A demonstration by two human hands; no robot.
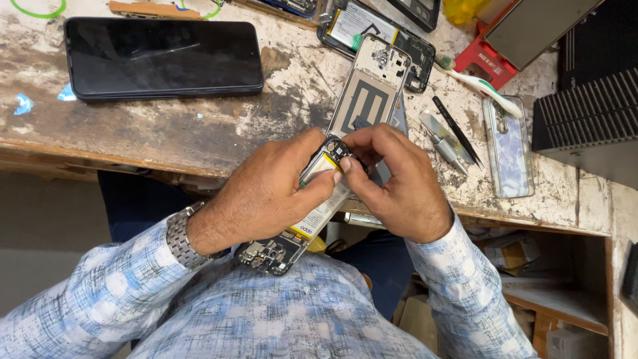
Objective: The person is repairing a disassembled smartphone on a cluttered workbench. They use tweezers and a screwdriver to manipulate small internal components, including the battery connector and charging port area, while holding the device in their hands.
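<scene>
We hold the opened black phone body with its white battery (312, 199) over our lap, past the edge of the worn wooden worktop (199, 126). Our left hand (266, 196) grips it and our right hand (399, 183) pinches its top corner. A slip could drop it to the floor, and the thin black tweezers (455, 129) and clear phone case (508, 146) crowd the right side.

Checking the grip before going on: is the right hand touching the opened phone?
Touching. The head view shows the right hand with fingertips pressed on the top end of the opened phone, which the left hand grips.

Black phone (163, 56), red stand (488, 60), blue-white checked sleeves (100, 292)
</scene>
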